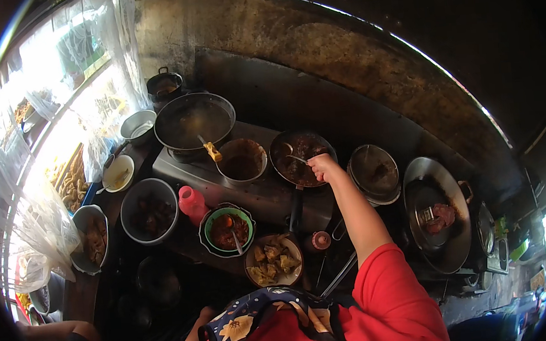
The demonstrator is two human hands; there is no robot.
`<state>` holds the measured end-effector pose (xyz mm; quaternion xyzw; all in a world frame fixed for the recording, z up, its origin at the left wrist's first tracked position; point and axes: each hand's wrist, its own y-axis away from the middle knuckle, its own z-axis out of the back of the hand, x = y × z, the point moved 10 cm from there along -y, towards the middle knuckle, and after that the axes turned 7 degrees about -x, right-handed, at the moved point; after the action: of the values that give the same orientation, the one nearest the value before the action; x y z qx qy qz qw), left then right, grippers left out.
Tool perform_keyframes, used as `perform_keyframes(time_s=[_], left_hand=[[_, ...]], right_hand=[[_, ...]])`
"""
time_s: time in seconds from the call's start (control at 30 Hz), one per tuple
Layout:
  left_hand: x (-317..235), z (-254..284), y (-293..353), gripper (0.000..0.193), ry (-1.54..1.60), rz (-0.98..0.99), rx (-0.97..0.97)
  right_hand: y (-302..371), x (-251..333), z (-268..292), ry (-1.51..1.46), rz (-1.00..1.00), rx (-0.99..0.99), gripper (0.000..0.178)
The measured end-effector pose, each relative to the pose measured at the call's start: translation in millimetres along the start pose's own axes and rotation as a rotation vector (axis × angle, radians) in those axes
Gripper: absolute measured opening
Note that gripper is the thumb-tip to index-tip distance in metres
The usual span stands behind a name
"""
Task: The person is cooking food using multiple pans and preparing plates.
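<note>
My right hand is closed around the handle of a metal spoon. The spoon's bowl dips into a dark frying pan of reddish-brown sauce, whose long handle points back toward me. Just left of the pan stands a saucepan with brown sauce inside. To my right hand's right is a round lidded pot. Only a bit of my left forearm shows beside the apron, and the hand itself is hidden.
A large pot stands at the far left of the stove. Nearer are a green bowl of red sauce with a spoon, a plate of food pieces, and a pink bottle. An oval pan stands right. Another person's arm shows lower left.
</note>
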<state>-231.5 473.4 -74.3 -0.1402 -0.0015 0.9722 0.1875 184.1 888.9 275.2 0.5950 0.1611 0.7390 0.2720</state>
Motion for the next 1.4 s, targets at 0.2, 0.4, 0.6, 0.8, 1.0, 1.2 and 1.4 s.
perform_keyframes(time_s=[0.2, 0.4, 0.6, 0.8, 1.0, 1.2, 1.4], left_hand=[[56.2, -59.3, 19.0, 0.042, 0.303, 0.633, 0.528], [9.5, 4.5, -13.9, 0.04, 0.347, 0.666, 0.707], [39.3, -37.2, 22.8, 0.042, 0.347, 0.69, 0.653], [46.4, -49.1, 23.5, 0.043, 0.354, 0.724, 0.601], [48.1, -60.7, 38.6, 0.041, 0.304, 0.638, 0.579], [44.3, -62.4, 44.4, 0.044, 0.33, 0.654, 0.594], [55.2, -68.2, 64.7, 0.047, 0.297, 0.646, 0.602]], right_hand=[[26.3, 23.5, -25.5, -0.108, -0.057, -0.001, 0.016], [29.9, 40.3, 39.6, 0.161, 0.235, -0.22, 0.008], [99.1, 81.2, -34.9, 0.159, 0.372, -0.025, 0.015], [144.3, 84.7, -84.0, 0.75, 1.039, -0.26, 0.015], [114.9, 88.1, -65.2, 1.219, 0.806, -0.547, 0.024], [60.6, 54.2, -25.0, 1.129, 0.816, -0.569, 0.015], [24.3, -0.6, -40.8, -0.202, -0.08, 0.09, 0.012]])
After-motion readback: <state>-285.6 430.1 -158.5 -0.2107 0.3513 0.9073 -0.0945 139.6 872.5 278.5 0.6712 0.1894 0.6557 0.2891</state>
